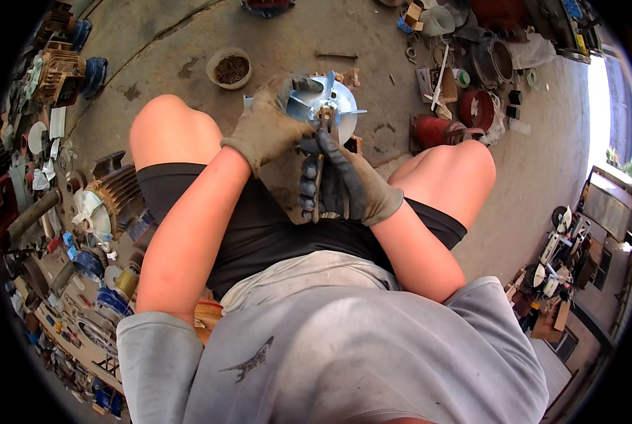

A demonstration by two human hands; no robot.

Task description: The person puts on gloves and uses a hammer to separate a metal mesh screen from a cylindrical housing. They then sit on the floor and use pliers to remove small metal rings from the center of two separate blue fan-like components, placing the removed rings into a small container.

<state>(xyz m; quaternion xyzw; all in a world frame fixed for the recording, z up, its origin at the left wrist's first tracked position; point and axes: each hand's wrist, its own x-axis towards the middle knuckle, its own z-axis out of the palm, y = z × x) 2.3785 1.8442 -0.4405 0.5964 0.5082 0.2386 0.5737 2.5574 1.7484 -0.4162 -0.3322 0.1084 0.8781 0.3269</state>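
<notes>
A pale blue-white plastic fan wheel point(344, 99) with radial blades sits between my knees above the concrete floor. My left hand point(270, 124), in a dirty grey glove, grips the wheel's left side. My right hand point(341, 184), in a dark grey glove, is closed around a metal tool point(319, 185) whose tip reaches the wheel's hub point(325, 113). What lies under the wheel is hidden by it and by my hands.
A round tub of rusty bits point(230, 68) stands on the floor at the back. Red cans and pots point(475, 107) and boxes lie at the back right. Motor parts, a finned housing point(111, 192) and another fan wheel crowd the left.
</notes>
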